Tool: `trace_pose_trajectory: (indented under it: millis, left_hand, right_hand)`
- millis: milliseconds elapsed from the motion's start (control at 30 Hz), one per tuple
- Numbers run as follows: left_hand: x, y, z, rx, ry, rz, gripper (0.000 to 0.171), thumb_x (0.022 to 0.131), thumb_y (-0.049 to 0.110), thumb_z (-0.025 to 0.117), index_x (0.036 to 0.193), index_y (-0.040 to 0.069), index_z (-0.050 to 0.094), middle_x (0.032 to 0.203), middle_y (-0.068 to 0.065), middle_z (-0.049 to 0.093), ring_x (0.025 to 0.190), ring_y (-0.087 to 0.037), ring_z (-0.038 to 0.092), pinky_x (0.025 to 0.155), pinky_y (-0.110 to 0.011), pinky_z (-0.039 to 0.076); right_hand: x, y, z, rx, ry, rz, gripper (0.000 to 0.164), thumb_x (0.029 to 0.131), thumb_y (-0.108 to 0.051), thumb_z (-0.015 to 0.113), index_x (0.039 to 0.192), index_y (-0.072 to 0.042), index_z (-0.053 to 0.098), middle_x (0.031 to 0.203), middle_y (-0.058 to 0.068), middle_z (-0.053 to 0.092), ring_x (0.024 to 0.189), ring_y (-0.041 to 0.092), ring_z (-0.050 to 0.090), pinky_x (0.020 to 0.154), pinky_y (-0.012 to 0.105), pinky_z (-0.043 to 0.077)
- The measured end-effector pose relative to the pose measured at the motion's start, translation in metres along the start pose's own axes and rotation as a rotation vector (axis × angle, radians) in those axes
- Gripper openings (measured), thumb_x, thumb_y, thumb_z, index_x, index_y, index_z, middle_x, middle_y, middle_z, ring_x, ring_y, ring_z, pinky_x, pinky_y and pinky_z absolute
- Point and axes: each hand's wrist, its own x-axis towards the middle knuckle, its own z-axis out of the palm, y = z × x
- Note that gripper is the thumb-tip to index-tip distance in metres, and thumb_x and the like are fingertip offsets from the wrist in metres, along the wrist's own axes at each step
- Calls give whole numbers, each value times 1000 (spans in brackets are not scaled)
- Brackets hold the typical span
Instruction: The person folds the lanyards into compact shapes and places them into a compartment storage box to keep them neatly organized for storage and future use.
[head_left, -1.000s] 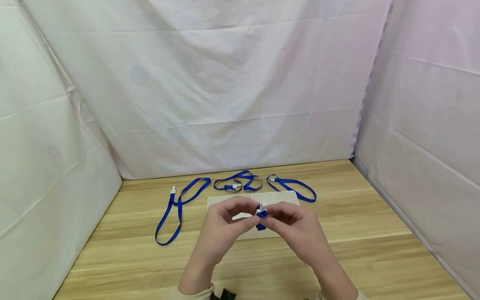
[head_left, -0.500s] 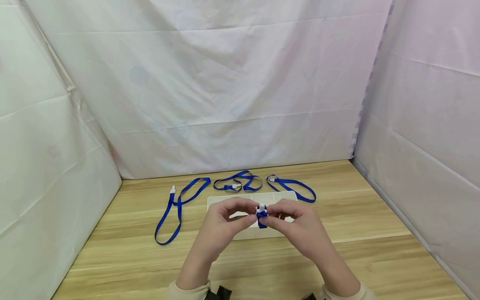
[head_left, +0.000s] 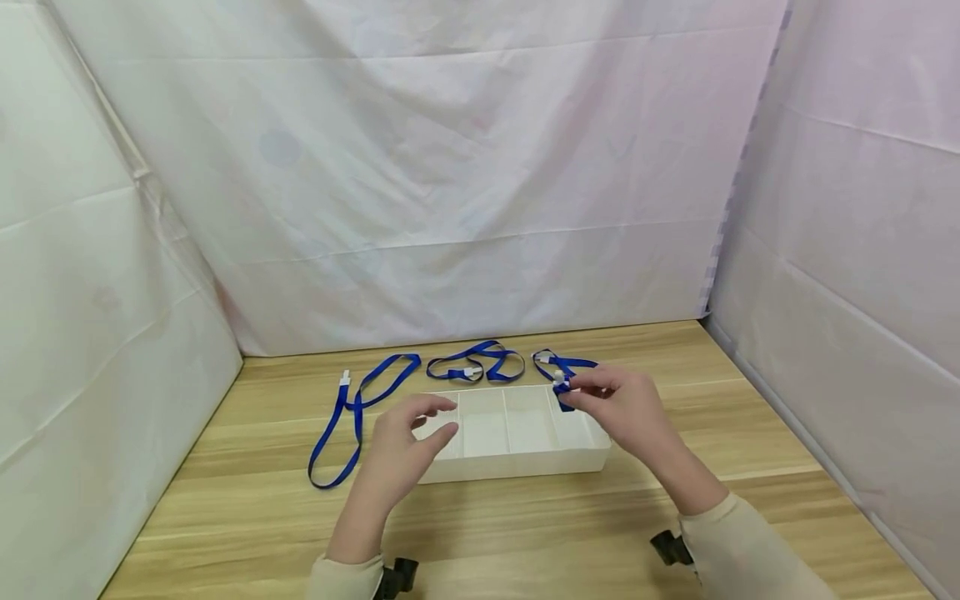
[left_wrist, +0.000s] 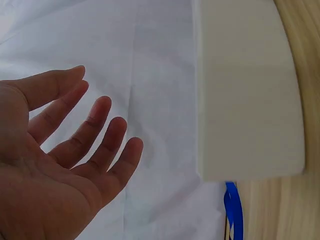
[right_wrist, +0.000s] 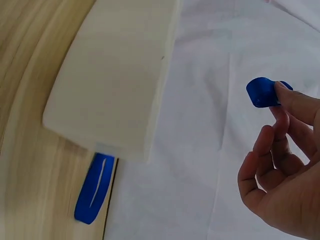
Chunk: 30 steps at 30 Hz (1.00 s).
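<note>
Between its thumb and fingers my right hand [head_left: 621,407] pinches a rolled-up blue lanyard [head_left: 563,393] with a white clip, held over the right end of a white divided box [head_left: 517,462]. In the right wrist view the lanyard [right_wrist: 261,92] is a small blue bundle at the fingertips. My left hand [head_left: 408,442] holds nothing; its fingers are loosely bent above the left end of the box. From the left wrist view, the left hand [left_wrist: 75,145] shows its palm, fingers spread, apart from the box wall [left_wrist: 247,95].
Behind the box lie more blue lanyards with white clips: one at left [head_left: 360,408], one in the middle [head_left: 487,350], and one at right [head_left: 573,362], partly hidden by the right hand. White cloth [head_left: 450,167] hangs around the wooden table [head_left: 525,533].
Both hands held the rolled lanyard together in front. My left hand has let go and moved left; my right hand has carried the lanyard right and farther away, uncovering the box.
</note>
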Motion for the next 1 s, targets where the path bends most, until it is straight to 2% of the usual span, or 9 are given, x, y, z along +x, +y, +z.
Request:
trace_pose_trajectory:
  millis: [100, 233, 333, 433, 567, 733, 833, 1000]
  left_hand:
    - [1, -14, -2, 166, 4, -35, 32, 99, 24, 77, 129, 14, 74, 145, -13, 66, 136, -41, 60, 111, -61, 52]
    - [4, -34, 1, 390, -26, -73, 57, 103, 45, 69, 148, 10, 61, 159, -21, 52, 149, -48, 46, 112, -68, 48]
    - [7, -49, 5, 489, -68, -102, 70, 106, 54, 60, 160, 12, 47, 167, -23, 42, 153, -52, 38, 116, -73, 41]
    - [10, -60, 9, 533, -100, -138, 74, 108, 57, 54, 166, 13, 37, 171, -23, 35, 155, -54, 33, 121, -76, 31]
    - [11, -69, 13, 558, -122, -193, 77, 109, 60, 47, 169, 15, 29, 173, -23, 30, 155, -56, 31, 122, -80, 22]
    - [9, -73, 15, 570, -175, -235, 78, 109, 69, 35, 172, 27, 16, 177, -20, 23, 157, -59, 26, 120, -85, 15]
    - [9, -73, 16, 584, -198, -245, 77, 108, 71, 32, 172, 32, 12, 177, -20, 22, 157, -60, 24, 120, -86, 12]
    - [11, -70, 13, 608, -215, -279, 78, 107, 72, 32, 172, 34, 10, 175, -25, 25, 156, -62, 23, 118, -87, 14]
  right_hand:
    - [7, 14, -2, -66, 10, 17, 13, 90, -15, 86, 102, -10, 86, 92, 5, 66, 82, 20, 54, 60, 25, 43]
    - [13, 27, -3, -121, 4, 60, 14, 90, -17, 87, 102, -9, 86, 105, 8, 58, 96, 26, 50, 70, 30, 41]
    - [15, 36, 1, -151, -19, 71, 14, 91, -17, 86, 100, -6, 85, 115, 11, 58, 108, 30, 51, 81, 36, 45]
    - [15, 46, 7, -206, -37, 45, 11, 90, -16, 86, 96, -7, 84, 121, 12, 62, 115, 33, 54, 88, 42, 49]
    - [15, 54, 16, -301, -39, -2, 6, 87, -16, 88, 89, -11, 85, 122, 12, 67, 116, 35, 57, 92, 50, 51]
    - [14, 62, 24, -353, -42, 34, 7, 87, -19, 89, 88, -13, 85, 125, 12, 67, 124, 38, 54, 101, 61, 44]
    - [13, 65, 27, -359, -39, 56, 9, 87, -20, 89, 87, -13, 84, 127, 13, 67, 129, 38, 52, 103, 62, 42]
    - [13, 67, 30, -378, -36, 52, 10, 86, -22, 89, 86, -13, 84, 129, 13, 67, 130, 38, 52, 103, 63, 41]
